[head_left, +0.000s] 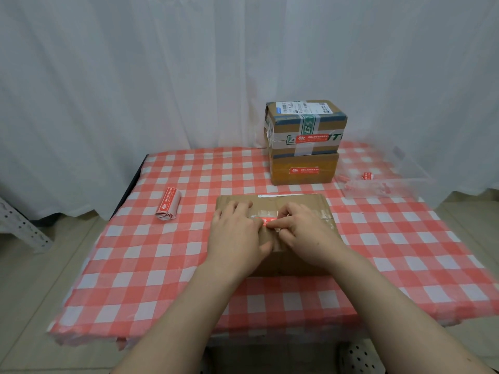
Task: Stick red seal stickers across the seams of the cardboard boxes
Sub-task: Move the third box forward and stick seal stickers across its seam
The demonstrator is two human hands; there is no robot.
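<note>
Checked tbl [140,265]: L hand [234,234] on shut box [299,205], R hand [306,230] pinches sticker [266,220]

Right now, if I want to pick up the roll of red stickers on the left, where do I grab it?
Probably around its middle, coming straight down from above and pinching its two long sides. The sticker roll lies flat on the checked tablecloth. It is squashed and narrow, and nothing is touching it.

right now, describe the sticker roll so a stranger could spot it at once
On the red-and-white checked table, look left of the nearest cardboard box. The sticker roll lies there alone on the cloth. Unlike the box, it is a rolled-up strip, red print on white backing.
</note>
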